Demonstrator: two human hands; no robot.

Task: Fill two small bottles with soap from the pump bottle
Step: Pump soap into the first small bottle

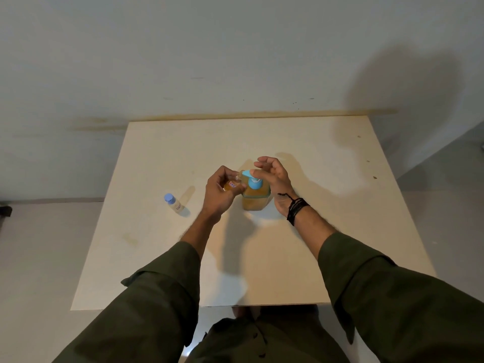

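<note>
A cream worktop [301, 258] stands against a pale wall [235, 48]. The left hand [220, 191] grips a small bottle [231, 185] at the pump bottle [255, 195] spout; the right hand [272, 176], fingers loosely curled, presses the pump. A capped bottle [173, 203] stands left of the left hand.

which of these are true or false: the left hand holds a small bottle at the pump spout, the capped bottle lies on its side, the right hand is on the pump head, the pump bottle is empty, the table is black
1. The left hand holds a small bottle at the spout of the pump bottle: true.
2. The capped bottle lies on its side: false, it stands upright, left of the hands.
3. The right hand is on the pump head: true, its thumb rests there.
4. The pump bottle is empty: false, it holds amber soap.
5. The table is black: false, it is cream.
</note>
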